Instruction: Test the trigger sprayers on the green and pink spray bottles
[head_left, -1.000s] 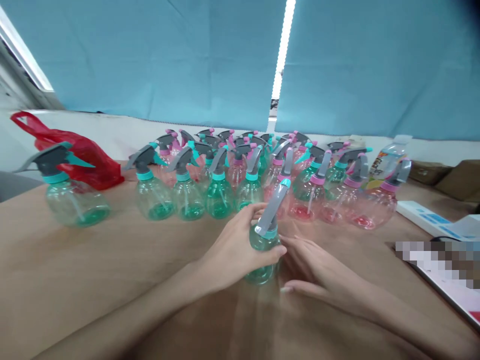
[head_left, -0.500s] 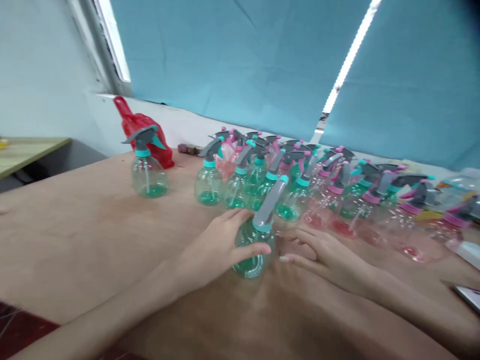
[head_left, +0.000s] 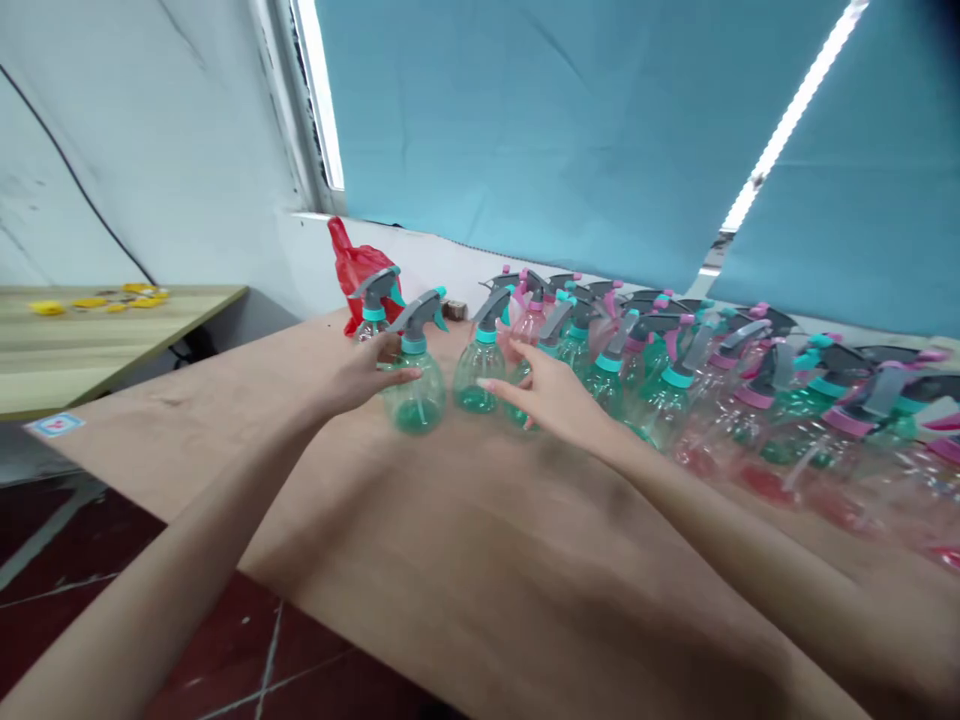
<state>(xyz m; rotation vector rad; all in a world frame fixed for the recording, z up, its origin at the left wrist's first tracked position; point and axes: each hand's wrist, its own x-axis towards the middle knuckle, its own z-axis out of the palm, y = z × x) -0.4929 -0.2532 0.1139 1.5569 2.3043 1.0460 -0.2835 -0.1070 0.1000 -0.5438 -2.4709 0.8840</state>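
My left hand (head_left: 367,375) is at a clear spray bottle (head_left: 429,385) with green liquid, a teal collar and a grey trigger head. The thumb lies across its front and the fingers go behind its left side. Another teal-collared spray bottle (head_left: 474,378) stands just to its right. My right hand (head_left: 551,390) is beside that second bottle, thumb and fingers apart, the thumb tip at its right side; whether it touches is unclear. Behind the left hand, a third spray bottle (head_left: 373,314) is partly hidden.
Many spray bottles with pink collars (head_left: 761,440) and teal collars crowd the right and back. A red plastic bag (head_left: 358,262) and a small brown block (head_left: 453,309) lie at the back of the wooden table (head_left: 450,560). Yellow pieces (head_left: 142,292) lie on another table to the left.
My view has turned left. My left hand has carried the green-liquid spray bottle away to the back left, beside the others. My right hand has moved the same way.
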